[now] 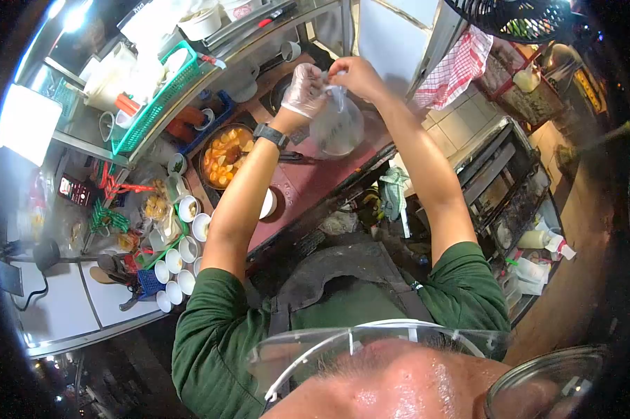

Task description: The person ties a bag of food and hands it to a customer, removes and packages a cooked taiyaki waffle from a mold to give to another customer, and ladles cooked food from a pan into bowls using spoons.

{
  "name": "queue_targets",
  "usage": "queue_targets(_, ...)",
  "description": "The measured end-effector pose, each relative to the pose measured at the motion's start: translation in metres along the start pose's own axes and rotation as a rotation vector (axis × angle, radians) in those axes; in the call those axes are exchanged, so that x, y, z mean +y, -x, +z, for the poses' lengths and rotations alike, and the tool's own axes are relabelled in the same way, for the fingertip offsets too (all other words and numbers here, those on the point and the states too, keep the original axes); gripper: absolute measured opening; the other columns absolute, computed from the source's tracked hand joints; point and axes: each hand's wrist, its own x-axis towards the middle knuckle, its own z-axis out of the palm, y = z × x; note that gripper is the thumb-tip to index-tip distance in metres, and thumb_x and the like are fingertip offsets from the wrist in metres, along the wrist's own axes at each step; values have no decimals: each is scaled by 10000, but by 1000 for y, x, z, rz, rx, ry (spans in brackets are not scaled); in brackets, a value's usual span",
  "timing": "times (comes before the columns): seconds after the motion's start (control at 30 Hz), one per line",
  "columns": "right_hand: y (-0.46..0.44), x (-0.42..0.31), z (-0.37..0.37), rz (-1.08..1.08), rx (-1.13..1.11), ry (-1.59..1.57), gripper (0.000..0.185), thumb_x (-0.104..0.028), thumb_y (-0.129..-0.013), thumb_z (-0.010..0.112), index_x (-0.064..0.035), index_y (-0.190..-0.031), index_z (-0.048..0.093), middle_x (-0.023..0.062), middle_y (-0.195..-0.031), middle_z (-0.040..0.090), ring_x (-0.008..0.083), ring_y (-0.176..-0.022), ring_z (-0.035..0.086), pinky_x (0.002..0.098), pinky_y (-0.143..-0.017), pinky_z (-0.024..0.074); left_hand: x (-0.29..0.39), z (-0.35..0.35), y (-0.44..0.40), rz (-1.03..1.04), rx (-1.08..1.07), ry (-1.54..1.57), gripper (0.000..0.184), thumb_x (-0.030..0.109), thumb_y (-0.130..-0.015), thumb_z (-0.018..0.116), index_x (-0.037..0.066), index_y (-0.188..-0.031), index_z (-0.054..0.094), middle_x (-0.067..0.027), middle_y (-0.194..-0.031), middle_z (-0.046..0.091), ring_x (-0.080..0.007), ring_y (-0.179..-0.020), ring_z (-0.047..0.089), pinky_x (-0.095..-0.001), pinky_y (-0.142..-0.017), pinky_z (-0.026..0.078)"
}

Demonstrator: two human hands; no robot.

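My left hand [306, 91], in a clear plastic glove with a dark watch at the wrist, is closed at the gathered neck of a translucent plastic bag [337, 129]. My right hand [355, 77], bare, pinches the same neck from the other side. Below my hands the bag hangs full and rounded over the reddish counter [308, 183]; its contents are too cloudy to make out. Left of my gloved forearm sits a pan [224, 155] of orange-red sauce with pale round pieces. Its dark handle [292, 158] points toward the bag.
Several small white bowls [188, 248] stand at the left, partly behind my left arm. A green basket [162, 98] rests on the shelf above. A red-checked cloth [461, 70] hangs at the upper right, with a black fan [514, 17] beyond. A metal rack [493, 174] is at the right.
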Motion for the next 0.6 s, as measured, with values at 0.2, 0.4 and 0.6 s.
queue_targets(0.2,-17,-8,-9,15,-596,228,370,-387,-863,751,-19,-882,722,35,-662,596,122,-654,499,320,-602,409,20,-16,-6,154,53,-278,442,-19,-727,708,65,-1100,487,-97,-997,519,-228,-827,630,-338,-711,512)
queue_targets(0.4,-33,23,-13,431,-777,-364,213,-36,-876,595,0,-1077,655,48,-1013,667,128,-866,621,308,-764,509,22,-12,-13,428,53,-444,364,44,-692,783,118,-1006,615,-109,-942,587,-305,-812,644,-386,-696,527)
queue_targets(0.6,-33,54,-12,548,-827,-863,180,-43,-925,563,12,-1076,643,79,-1032,683,165,-939,660,320,-856,532,-2,-15,-18,457,-1,-581,256,208,-769,778,196,-1007,687,-78,-937,633,-335,-824,645,-434,-677,528)
